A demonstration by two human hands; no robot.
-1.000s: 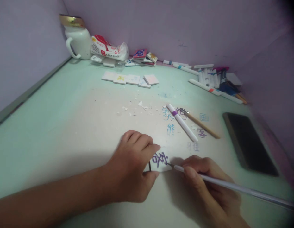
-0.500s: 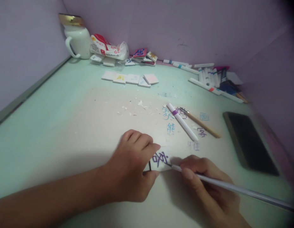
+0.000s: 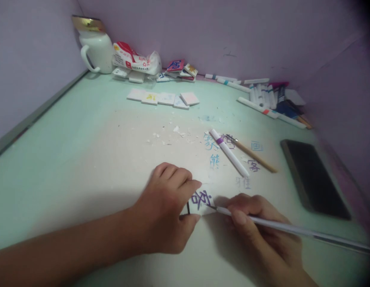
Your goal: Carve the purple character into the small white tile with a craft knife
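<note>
My left hand (image 3: 168,209) pins a small white block (image 3: 207,209) to the table between thumb and index finger. A purple Chinese character covers the block's visible face, and a dark line runs beside the thumb. My fingers hide the block's left part. In my right hand (image 3: 262,233) is a slim, pale, long-handled tool (image 3: 292,227), gripped like a pen. Its dark, pointed tip touches the block's right side, at the purple strokes. Whether that tip is a blade or a brush I cannot tell.
Beyond my hands lie a purple-banded marker (image 3: 229,153), a wooden-handled tool (image 3: 256,155) and white shavings (image 3: 176,128). A phone (image 3: 314,179) rests at right. Farther back are blocks (image 3: 166,98), markers (image 3: 258,107), a tissue pack (image 3: 137,59) and a white mug (image 3: 98,52).
The tool's back end has swung up slightly, and its tip has shifted a little left on the block. My left hand and the block stay put.
</note>
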